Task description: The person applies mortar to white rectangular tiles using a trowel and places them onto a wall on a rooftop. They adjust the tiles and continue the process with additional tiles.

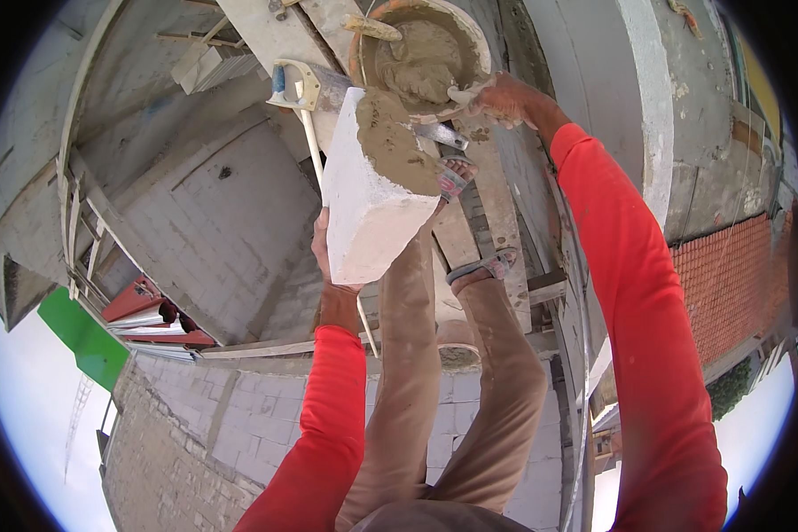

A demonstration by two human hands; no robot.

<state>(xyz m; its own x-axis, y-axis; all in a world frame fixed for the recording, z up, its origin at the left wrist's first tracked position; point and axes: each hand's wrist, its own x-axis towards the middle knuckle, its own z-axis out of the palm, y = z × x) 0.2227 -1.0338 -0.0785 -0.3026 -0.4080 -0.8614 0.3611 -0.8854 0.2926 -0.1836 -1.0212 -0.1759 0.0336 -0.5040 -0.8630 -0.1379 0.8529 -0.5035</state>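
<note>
A white building block [368,217] is tilted in my left hand [322,248], which grips its lower left side; part of that hand is hidden behind the block. Wet grey mortar [395,137] covers the block's upper face. My right hand [510,99] is closed at the right rim of a round bucket [477,40] that holds more mortar [421,62]. What its fingers grip cannot be made out. A wooden tool handle [372,27] lies across the bucket's left rim. Just below the bucket, a short metal tool [442,135] shows beside the block.
Left of the block, a handsaw [294,86] with a blue and cream handle lies on planks, next to a long pale stick [312,146]. My sandalled feet [488,264] stand on narrow planks [505,222] with gaps. A second bucket [458,355] is below. A concrete wall [585,80] rises at right.
</note>
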